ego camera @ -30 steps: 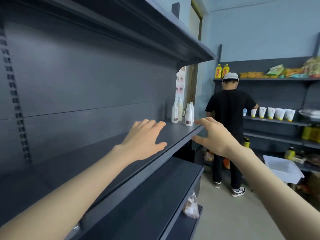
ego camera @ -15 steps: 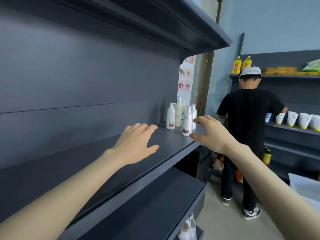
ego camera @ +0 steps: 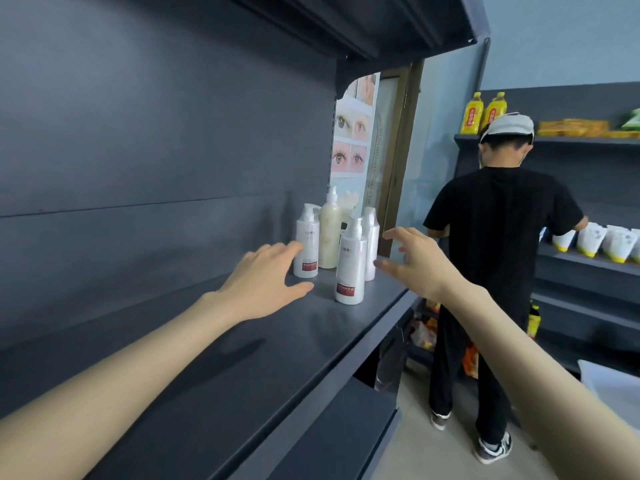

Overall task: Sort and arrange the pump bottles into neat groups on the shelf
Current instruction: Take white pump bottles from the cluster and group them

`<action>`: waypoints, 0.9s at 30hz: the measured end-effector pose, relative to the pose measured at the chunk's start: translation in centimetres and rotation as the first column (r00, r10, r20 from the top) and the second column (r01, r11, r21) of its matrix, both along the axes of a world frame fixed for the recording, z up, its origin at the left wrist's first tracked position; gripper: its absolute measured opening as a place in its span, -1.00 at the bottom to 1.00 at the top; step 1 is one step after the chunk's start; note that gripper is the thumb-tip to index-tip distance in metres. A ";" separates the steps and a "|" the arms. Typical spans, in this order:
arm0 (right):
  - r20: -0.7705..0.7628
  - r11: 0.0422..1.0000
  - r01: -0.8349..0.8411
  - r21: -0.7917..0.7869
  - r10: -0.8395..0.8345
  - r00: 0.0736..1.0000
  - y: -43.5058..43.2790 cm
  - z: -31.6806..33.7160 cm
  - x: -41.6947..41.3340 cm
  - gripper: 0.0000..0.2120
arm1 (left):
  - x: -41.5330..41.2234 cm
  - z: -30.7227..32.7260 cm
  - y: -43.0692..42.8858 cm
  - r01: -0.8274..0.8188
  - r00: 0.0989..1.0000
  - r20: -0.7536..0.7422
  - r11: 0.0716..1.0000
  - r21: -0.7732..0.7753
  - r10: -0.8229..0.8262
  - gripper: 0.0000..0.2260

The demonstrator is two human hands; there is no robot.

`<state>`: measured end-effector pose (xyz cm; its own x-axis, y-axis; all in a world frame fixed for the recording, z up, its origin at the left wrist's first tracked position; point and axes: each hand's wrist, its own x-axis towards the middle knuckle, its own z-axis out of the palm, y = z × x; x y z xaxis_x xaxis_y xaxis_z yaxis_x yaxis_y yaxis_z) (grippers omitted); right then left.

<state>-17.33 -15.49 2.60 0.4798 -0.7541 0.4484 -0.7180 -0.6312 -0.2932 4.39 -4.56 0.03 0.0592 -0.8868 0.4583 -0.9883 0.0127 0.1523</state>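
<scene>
Pump bottles (ego camera: 350, 268), four, cluster between left hand (ego camera: 263, 278) and right hand (ego camera: 415, 261), both released, empty.

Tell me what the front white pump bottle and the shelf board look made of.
The front white pump bottle: likely smooth plastic, faint sheen down its side. The shelf board: probably painted metal, matte dark grey, thin front lip.

White red-labelled pump bottles (ego camera: 350, 268), cream bottle (ego camera: 328, 233), dark grey shelf (ego camera: 242, 368)
</scene>
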 end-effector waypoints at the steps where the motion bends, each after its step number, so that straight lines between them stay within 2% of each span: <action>1: 0.002 1.000 0.005 0.007 -0.005 1.000 -1.5 0.0 -0.1 -0.49 | -0.3 0.0 -1.5 0.014 0.999 -0.028 1.000 0.005 -0.014 -0.46; 8: 0.067 0.998 -0.018 0.068 0.014 0.998 -10.6 -1.0 -0.2 -0.49 | -2.3 -1.2 -10.0 0.073 0.960 -0.273 0.997 0.017 -0.066 -0.33; 14: 0.153 0.975 -0.177 0.133 0.156 0.976 -17.6 -2.5 0.0 -0.51 | -4.2 -2.8 -14.9 0.029 0.893 -0.450 1.000 0.000 -0.026 -0.19; 19: 0.262 0.909 -0.356 0.215 0.298 0.918 -22.5 -2.9 0.6 -0.45 | -5.7 -3.3 -17.5 -0.056 0.741 -0.672 0.997 -0.044 0.012 -0.26; 21: 0.319 0.862 -0.432 0.266 0.345 0.883 -24.1 -3.3 1.2 -0.38 | -6.0 -3.9 -18.2 -0.108 0.670 -0.742 0.992 -0.058 0.030 -0.33; 23: 0.376 0.804 -0.507 0.310 0.386 0.842 -25.2 -3.8 1.9 -0.40 | -6.2 -4.6 -18.6 -0.152 0.606 -0.794 0.987 -0.059 0.045 -0.33; 27: 0.482 0.723 -0.591 0.359 0.398 0.780 -27.1 -5.1 3.5 -0.38 | -7.0 -5.6 -19.0 -0.187 0.557 -0.827 0.981 -0.043 0.069 -0.28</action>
<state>-13.83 -42.62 -2.50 0.7275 -0.6072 0.3193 -0.1270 -0.5767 -0.8071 -2.60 -23.58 -5.59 0.5692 -0.7845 0.2460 -0.4299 -0.0290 0.9024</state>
